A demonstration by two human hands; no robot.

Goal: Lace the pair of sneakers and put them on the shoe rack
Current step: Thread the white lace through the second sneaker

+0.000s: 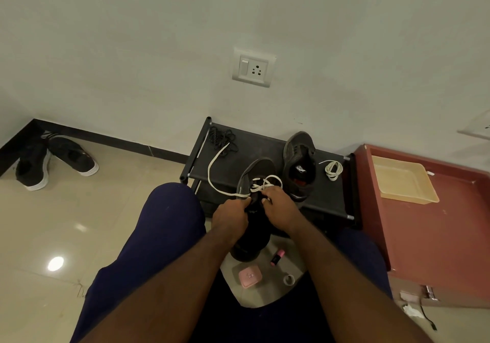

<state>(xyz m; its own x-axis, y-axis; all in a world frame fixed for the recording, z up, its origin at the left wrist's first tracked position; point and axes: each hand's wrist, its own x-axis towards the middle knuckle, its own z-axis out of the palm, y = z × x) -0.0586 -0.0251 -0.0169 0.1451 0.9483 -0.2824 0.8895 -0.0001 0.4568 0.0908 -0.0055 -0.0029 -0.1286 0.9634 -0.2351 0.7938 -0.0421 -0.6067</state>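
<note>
Pinching one white lace (210, 173), apparently, left hand (232, 216) and right hand (281, 210); two sneakers (261, 167).

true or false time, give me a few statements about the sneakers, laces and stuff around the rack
1. The left hand and right hand both pinch the white lace at the sneaker. True.
2. The second sneaker is already laced. False: it shows no lace; a coiled lace lies beside it on the rack.
3. A tangle of black lace lies on the rack's top. True.
4. The yellow tray sits on the floor. False: it sits on the red cabinet.
</note>
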